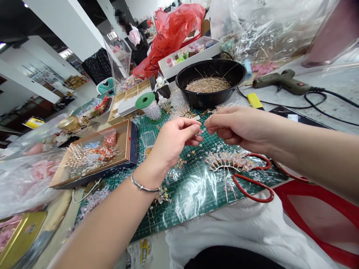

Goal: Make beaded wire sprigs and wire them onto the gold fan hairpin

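Note:
My left hand (175, 140) and my right hand (234, 125) meet above a green cutting mat (193, 190). Both pinch, fingertip to fingertip, a tiny clear bead piece (202, 131) too small to name exactly. A silver bangle (143, 186) circles my left wrist. Below the hands lies a beaded hair comb (227, 162) on the mat, beside red-handled scissors (252, 183). Loose small beads are scattered on the mat.
A black bowl (193, 74) of thin wires stands behind the hands. A green glue gun (283, 81) with a black cord lies at right. A brown tray (127, 144) of beaded sprigs sits left; a green spool (145, 100), compartment boxes, plastic bags and a red bag crowd the back.

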`<state>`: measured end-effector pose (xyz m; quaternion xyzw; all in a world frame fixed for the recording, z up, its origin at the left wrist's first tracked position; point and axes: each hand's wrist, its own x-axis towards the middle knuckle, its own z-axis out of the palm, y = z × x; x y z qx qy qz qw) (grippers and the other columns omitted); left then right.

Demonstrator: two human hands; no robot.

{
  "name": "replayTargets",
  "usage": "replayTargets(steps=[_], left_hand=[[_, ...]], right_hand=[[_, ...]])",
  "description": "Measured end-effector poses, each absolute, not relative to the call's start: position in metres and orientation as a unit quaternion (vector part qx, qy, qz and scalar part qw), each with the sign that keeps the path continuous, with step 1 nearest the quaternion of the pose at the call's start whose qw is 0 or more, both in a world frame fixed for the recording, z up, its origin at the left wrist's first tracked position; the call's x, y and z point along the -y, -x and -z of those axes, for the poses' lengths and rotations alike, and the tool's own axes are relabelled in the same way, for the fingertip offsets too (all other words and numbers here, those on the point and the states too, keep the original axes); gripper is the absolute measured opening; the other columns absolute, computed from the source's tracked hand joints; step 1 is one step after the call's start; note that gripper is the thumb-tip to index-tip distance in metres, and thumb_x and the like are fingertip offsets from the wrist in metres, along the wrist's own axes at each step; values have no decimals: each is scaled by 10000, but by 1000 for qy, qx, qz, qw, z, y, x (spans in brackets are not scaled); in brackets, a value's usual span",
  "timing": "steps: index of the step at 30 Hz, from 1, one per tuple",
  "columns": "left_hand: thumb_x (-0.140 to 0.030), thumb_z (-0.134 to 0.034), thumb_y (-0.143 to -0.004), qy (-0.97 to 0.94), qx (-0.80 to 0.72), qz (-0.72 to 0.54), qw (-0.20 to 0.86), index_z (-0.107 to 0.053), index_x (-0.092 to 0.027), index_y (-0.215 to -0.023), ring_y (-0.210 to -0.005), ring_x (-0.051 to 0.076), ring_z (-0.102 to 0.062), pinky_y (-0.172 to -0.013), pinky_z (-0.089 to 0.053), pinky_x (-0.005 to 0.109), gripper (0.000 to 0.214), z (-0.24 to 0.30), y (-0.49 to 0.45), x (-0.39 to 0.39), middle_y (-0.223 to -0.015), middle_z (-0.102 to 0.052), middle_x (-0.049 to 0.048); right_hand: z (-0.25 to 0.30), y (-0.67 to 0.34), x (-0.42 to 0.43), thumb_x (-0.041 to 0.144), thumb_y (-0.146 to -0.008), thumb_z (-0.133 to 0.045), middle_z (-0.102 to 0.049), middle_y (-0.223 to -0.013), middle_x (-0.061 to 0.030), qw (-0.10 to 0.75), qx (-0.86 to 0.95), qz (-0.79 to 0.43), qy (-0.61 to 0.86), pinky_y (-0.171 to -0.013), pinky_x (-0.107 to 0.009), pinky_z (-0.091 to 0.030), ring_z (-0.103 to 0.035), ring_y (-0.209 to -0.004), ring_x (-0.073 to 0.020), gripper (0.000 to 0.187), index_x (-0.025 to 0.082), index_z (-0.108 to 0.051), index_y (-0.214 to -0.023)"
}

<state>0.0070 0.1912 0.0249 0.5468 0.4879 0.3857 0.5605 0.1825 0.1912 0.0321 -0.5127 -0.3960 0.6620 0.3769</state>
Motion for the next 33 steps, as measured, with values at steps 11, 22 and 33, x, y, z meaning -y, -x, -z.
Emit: replayTargets(steps=[11, 22, 33], left_hand=[[-200, -822, -764, -505, -442, -429, 605, -713, -165, -899, -698, 88, -677, -731, -565, 229, 177, -27, -4, -191, -788, -710, -15], [-205, -831, -756, -519, -442, -401, 612, -720, -170, -911, -701, 93, -666, -698, -544, 223, 194, -27, -2, -188, -793, -707, -12], [-322, -764, -825, -569, -463, -297, 611, -728, -167, -795, -619, 81, -615, -518, -392, 199, 162, -32, -2, -188, -828, -716, 26]], right_hand=[[-30, -189, -187, 202, -915, -616, -585, -620, -51, 356, 394, -673, 515, -344, -191, -139, -292, -408, -49, 328, 150, -634, -592], [-27, -190, -193, 135, -902, -626, -565, -648, -20, 398, 413, -663, 481, -367, -216, -149, -298, -434, -49, 307, 163, -595, -598], [-28, -190, -188, 196, -867, -698, -544, -563, 0, 401, 520, -562, 503, -398, -280, -169, -326, -430, -75, 255, 190, -651, -616]])
